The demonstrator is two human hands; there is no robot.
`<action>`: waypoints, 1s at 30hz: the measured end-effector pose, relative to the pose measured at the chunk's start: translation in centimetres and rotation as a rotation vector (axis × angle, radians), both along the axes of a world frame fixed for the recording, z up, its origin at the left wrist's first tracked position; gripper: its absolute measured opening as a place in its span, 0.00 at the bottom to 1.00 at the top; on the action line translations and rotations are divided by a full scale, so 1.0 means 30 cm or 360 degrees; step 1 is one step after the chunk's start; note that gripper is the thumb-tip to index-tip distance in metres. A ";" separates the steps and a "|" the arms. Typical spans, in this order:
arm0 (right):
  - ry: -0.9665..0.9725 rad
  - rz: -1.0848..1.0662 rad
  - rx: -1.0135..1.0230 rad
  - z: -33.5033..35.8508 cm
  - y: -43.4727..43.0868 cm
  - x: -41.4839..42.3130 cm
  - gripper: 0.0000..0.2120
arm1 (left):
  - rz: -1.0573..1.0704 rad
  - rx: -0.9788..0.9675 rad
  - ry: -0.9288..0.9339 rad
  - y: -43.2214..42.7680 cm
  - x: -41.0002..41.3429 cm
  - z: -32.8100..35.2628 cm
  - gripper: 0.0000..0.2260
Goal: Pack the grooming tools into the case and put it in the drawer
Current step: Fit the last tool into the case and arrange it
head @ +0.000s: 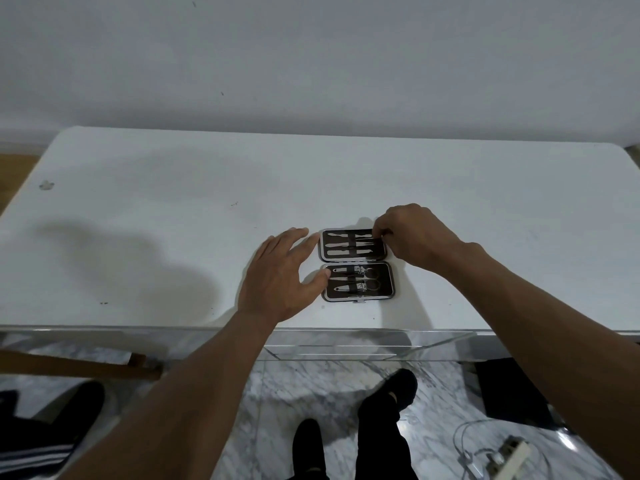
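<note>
A black grooming case (pixel 389 277) lies open flat on the white table (pixel 173 202), near its front edge. Several metal tools sit under the straps of both halves: thin files and tweezers in the far half (pixel 346 244), clippers and scissors in the near half (pixel 360 282). My left hand (pixel 280 275) rests with straight fingers against the case's left edge, thumb touching the near half. My right hand (pixel 408 237) has its fingertips curled at the right end of the far half, pinching a thin tool (pixel 372 240) there.
A clear acrylic drawer (pixel 363 344) stands pulled out under the table's front edge, below the case. A wooden chair part (pixel 76 365) is at the lower left. My feet, a cable and a power strip (pixel 509 459) are on the marble floor.
</note>
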State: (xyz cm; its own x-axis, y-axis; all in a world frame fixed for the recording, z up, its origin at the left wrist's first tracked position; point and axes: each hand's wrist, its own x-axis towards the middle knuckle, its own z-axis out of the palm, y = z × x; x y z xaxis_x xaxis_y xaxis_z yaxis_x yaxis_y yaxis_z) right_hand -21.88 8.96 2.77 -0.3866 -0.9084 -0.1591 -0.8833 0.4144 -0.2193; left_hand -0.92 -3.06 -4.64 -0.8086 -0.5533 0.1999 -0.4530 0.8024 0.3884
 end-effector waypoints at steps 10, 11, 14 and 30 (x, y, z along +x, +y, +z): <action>0.0090 0.0120 0.0018 -0.013 -0.027 0.031 0.13 | 0.0021 -0.0001 0.0018 0.004 0.000 0.004 0.27; 0.0086 0.0117 0.0013 -0.016 -0.027 0.029 0.13 | 0.0020 0.0003 0.0011 0.003 0.000 0.004 0.27; 0.0095 0.0119 -0.0019 -0.023 -0.030 0.029 0.13 | 0.0013 0.0014 -0.0028 0.001 -0.002 0.003 0.28; 0.0037 0.0181 -0.0061 -0.046 -0.071 0.046 0.12 | 0.0020 0.0019 -0.0001 -0.004 -0.004 0.000 0.26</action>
State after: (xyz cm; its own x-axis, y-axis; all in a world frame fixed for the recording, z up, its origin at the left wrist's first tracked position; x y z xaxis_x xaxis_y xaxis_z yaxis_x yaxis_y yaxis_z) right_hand -20.51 6.82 1.38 -0.2836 -0.9519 -0.1156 -0.9292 0.3026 -0.2121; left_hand -1.05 -3.18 -4.64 -0.8017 -0.5657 0.1928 -0.4632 0.7920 0.3977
